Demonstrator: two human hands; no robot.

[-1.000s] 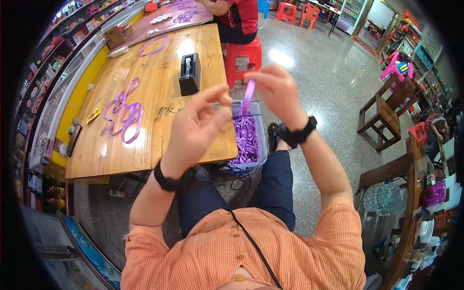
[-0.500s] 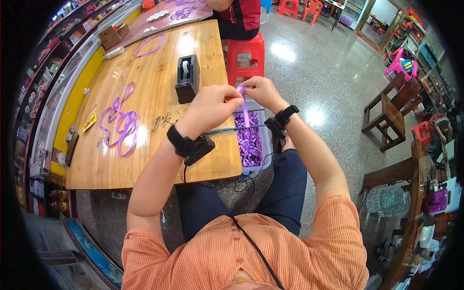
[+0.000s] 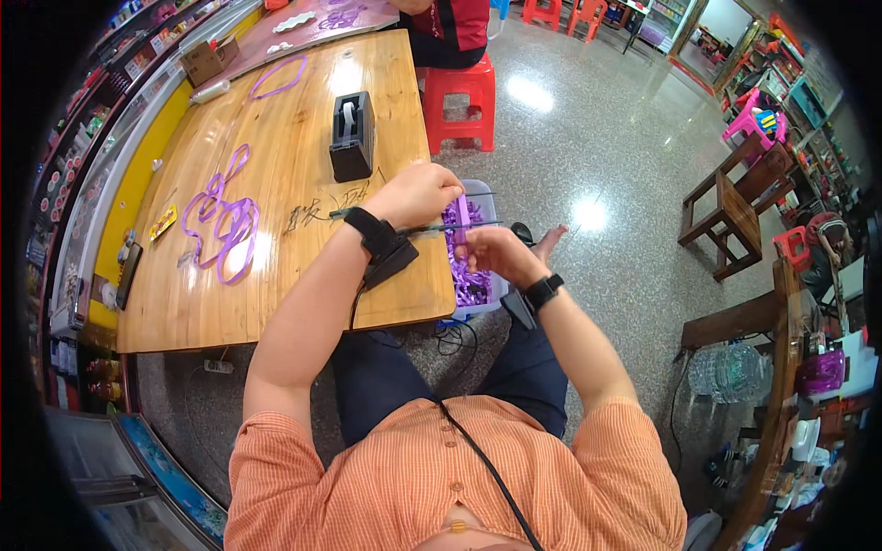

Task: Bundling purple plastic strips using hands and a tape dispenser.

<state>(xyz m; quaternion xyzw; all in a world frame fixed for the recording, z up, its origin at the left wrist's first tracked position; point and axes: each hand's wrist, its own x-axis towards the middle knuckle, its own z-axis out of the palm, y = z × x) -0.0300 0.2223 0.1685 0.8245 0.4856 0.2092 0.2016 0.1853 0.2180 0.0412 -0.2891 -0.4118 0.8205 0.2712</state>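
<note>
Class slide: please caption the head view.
Left hand and right hand handle a purple ribbon over a bin beside a wooden table.

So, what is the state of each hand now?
Left hand: closed, pinching the purple ribbon.
Right hand: curled at the ribbon; grip cannot be told.

Wooden table (image 3: 294, 156) | purple ribbon tangle (image 3: 216, 191), left | black tape dispenser (image 3: 351, 151), right | purple ribbon loop (image 3: 303, 63), far | yellow packet (image 3: 163, 223), left edge

Two hands (image 3: 421, 196) (image 3: 501, 253), two black wristbands (image 3: 369, 231) (one apiece), one tape dispenser (image 3: 352, 147), one ribbon bin (image 3: 499, 286)
</note>
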